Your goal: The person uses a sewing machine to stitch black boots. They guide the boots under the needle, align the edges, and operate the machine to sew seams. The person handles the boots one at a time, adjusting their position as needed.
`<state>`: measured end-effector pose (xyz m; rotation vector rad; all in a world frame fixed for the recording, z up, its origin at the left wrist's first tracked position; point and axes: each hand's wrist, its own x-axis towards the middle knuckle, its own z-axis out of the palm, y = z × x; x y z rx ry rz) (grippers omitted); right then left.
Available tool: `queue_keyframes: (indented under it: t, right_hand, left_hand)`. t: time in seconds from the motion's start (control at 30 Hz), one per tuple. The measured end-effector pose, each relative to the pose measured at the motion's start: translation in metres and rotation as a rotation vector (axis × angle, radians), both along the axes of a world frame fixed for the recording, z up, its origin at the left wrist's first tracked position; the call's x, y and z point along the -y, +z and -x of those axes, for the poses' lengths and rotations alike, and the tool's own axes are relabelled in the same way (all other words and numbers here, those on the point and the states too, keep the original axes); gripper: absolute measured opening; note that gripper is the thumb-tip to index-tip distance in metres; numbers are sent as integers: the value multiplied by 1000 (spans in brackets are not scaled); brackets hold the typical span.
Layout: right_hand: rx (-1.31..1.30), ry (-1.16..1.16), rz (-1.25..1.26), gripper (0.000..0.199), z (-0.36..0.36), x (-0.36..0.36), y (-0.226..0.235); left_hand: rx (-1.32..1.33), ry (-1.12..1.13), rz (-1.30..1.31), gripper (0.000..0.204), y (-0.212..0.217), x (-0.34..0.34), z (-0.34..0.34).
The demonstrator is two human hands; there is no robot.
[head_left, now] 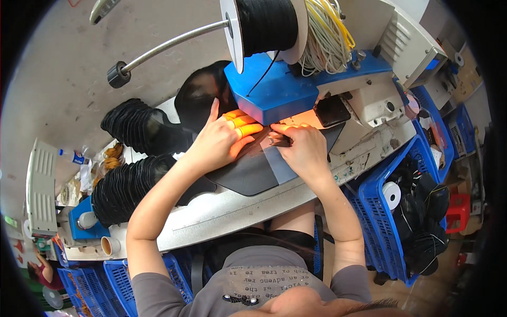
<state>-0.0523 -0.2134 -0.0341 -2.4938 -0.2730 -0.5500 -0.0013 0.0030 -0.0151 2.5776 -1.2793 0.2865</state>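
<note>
Pressing dark fabric piece (248, 171) flat, long axis left-right; left hand (214, 142), right hand (301, 148).

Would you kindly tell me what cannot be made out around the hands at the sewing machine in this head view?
- Needle: hidden behind the blue machine head.
- Left hand fingertips: washed out by the orange lamp glow.
- Small dark piece under the right hand: mostly covered by the fingers, kind unclear.
- Contents of the blue crate: dark, blurred by the fisheye rim.

Left hand (215, 141) fingertips hidden under blue machine head (274, 90). Right hand (302, 148) covers front of small dark piece (279, 140); grip unclear. Needle area lost in orange glare. Thread spool (266, 24) top cut by edge.
</note>
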Motion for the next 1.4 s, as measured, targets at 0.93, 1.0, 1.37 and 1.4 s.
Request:
queue_keyframes:
  t: [0.93, 1.0, 1.37, 1.4]
  right_hand:
    - [221, 52, -148, 22, 19, 23, -12]
    - [215, 53, -156, 24, 19, 23, -12]
    - [251, 64, -179, 20, 16, 23, -15]
    - [252, 63, -180, 20, 16, 23, -14]
  left_hand:
    - [66, 177, -65, 25, 6, 14, 12]
    - [84, 205, -50, 27, 6, 25, 24]
    - [-100, 112, 26, 30, 11, 24, 50]
    - [-84, 89, 15, 30, 11, 23, 50]
